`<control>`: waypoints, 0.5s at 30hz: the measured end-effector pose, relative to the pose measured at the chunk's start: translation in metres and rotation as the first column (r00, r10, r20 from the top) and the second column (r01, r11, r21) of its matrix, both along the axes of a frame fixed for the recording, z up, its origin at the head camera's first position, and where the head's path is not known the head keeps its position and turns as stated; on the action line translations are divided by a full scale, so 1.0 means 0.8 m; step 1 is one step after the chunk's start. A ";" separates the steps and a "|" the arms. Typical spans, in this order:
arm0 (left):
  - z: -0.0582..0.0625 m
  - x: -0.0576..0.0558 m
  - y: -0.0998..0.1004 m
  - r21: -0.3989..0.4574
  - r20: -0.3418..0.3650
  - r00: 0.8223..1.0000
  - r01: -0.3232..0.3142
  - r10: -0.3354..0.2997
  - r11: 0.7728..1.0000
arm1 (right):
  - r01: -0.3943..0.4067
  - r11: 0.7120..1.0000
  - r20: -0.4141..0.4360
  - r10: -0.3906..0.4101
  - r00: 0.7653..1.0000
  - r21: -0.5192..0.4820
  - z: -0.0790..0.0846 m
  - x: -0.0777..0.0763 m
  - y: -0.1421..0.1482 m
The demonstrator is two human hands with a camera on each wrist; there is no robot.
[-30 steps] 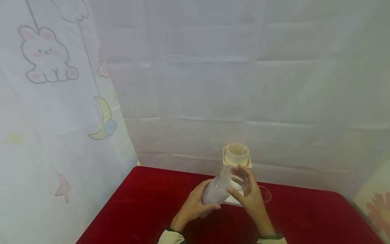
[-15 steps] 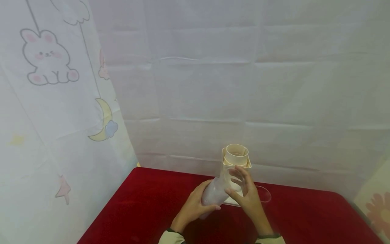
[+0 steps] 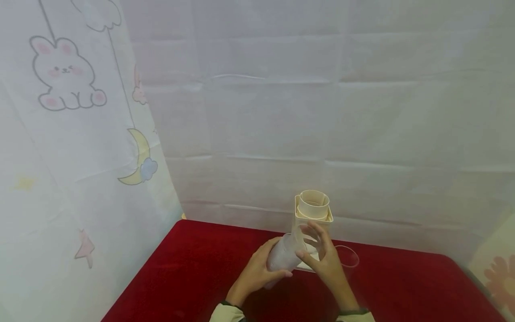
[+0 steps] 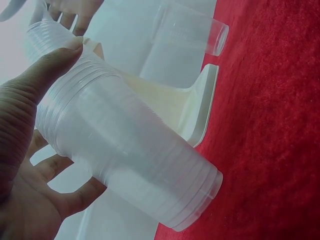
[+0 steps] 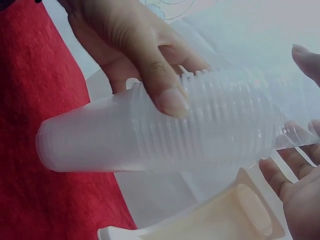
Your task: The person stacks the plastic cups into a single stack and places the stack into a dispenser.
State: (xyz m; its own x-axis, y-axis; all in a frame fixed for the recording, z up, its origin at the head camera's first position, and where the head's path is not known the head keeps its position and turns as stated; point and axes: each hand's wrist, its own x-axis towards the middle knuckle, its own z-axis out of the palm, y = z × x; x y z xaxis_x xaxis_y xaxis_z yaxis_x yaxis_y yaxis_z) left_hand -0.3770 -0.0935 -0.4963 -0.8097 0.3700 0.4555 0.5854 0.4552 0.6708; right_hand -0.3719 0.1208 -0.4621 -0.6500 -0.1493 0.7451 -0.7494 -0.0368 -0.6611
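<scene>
My left hand (image 3: 257, 270) grips a long stack of nested clear plastic cups (image 4: 125, 135), thumb on one side and fingers on the other. The stack is held tilted above the table, its rims pointing up and right in the head view. At the rim end, my right hand (image 3: 327, 257) holds the outermost cup (image 5: 295, 110) between thumb and fingers, and that cup overlaps the stack's mouth. Just behind both hands stands a cream-coloured holder (image 3: 314, 206) with a round open tube on top and a pale base, partly hidden by the hands.
A single clear cup (image 4: 192, 32) stands on the table beyond the holder, faint to the right of it in the head view. Red cloth covers the table (image 3: 209, 250). Pale fabric (image 3: 257, 134) hangs behind it, with printed cartoon figures at the left.
My right hand has moved slightly left, bringing the outermost cup closer to the stack. My left hand keeps its grip and barely moves.
</scene>
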 end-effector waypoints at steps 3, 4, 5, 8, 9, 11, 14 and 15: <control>0.002 -0.001 0.000 -0.001 -0.008 1.000 -0.002 0.002 1.000 | -0.002 1.000 -0.002 0.002 1.000 0.014 -0.002 -0.001 -0.001; 0.002 -0.002 0.000 -0.001 -0.007 1.000 -0.002 0.002 1.000 | -0.004 1.000 -0.004 0.004 1.000 0.019 -0.003 -0.002 -0.001; 0.002 -0.002 0.000 -0.001 -0.009 1.000 -0.002 0.002 1.000 | -0.007 1.000 -0.007 0.007 1.000 0.022 -0.004 -0.002 -0.002; 0.002 -0.003 0.000 0.001 -0.009 1.000 0.000 0.000 1.000 | -0.006 0.999 -0.015 0.007 1.000 0.033 -0.006 -0.002 -0.003; 0.001 -0.003 0.000 0.003 -0.007 1.000 0.002 -0.002 1.000 | -0.006 0.999 -0.015 0.006 1.000 0.037 -0.007 -0.002 -0.003; 0.000 -0.002 0.000 0.008 -0.006 1.000 0.004 -0.004 1.000 | -0.003 0.999 -0.012 0.004 1.000 0.044 -0.009 -0.002 -0.004; -0.003 -0.001 0.000 0.012 0.004 1.000 0.001 -0.001 1.000 | 0.001 0.999 -0.002 -0.001 1.000 0.051 -0.014 -0.002 -0.006; -0.004 -0.001 0.000 0.011 0.008 1.000 0.000 0.000 1.000 | 0.005 0.999 0.003 -0.005 1.000 0.054 -0.015 -0.002 -0.006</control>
